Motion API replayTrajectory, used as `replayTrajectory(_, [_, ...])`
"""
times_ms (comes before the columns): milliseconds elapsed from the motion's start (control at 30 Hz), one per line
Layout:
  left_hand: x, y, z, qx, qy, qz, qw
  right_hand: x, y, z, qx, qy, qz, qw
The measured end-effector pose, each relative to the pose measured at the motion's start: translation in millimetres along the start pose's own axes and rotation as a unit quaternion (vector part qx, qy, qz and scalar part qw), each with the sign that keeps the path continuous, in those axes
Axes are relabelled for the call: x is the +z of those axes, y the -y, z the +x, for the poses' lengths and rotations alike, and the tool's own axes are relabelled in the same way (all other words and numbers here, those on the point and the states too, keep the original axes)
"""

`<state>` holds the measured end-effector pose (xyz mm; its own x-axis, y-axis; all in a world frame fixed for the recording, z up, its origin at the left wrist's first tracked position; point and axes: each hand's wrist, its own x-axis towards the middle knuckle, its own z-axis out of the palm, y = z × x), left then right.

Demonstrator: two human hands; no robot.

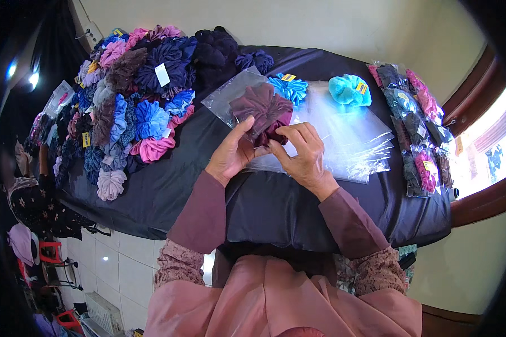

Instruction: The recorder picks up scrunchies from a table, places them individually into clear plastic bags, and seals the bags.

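Note:
A maroon satin scrunchie point(261, 107) lies mostly inside a clear plastic bag point(219, 101), held up before me. My left hand point(234, 151) grips it from the lower left, thumb on top. The fingertips of my right hand point(301, 151) pinch the lower right edge, by the bag's mouth. Beneath and right of my hands spreads a stack of clear plastic bags point(350, 139). A shiny blue scrunchie point(293, 89) with a yellow tag sits just behind the held one. Farther right, a fluffy turquoise scrunchie point(345, 90) with a yellow tag rests at the stack's back edge.
A big heap of mixed scrunchies point(152, 113) covers the left of the black-clothed table point(270, 215). Bagged scrunchies point(421, 130) lie in rows at the right end, near a window. Another person's arm and patterned dark clothing point(46, 202) show at the far left.

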<state>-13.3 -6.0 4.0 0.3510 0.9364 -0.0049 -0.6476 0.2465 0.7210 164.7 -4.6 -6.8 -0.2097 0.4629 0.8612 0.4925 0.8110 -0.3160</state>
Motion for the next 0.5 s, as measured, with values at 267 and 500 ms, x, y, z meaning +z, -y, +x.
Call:
replayTrajectory(267, [12, 7, -4, -0.029, 0.032, 0.077, 0.996, 1, 8, -2, 0.053, -0.008, 0.028, 0.998])
replayTrajectory(500, [0, 9, -1, -0.035, 0.016, 0.085, 0.996, 1, 12, 1, -0.002, 0.001, 0.046, 0.999])
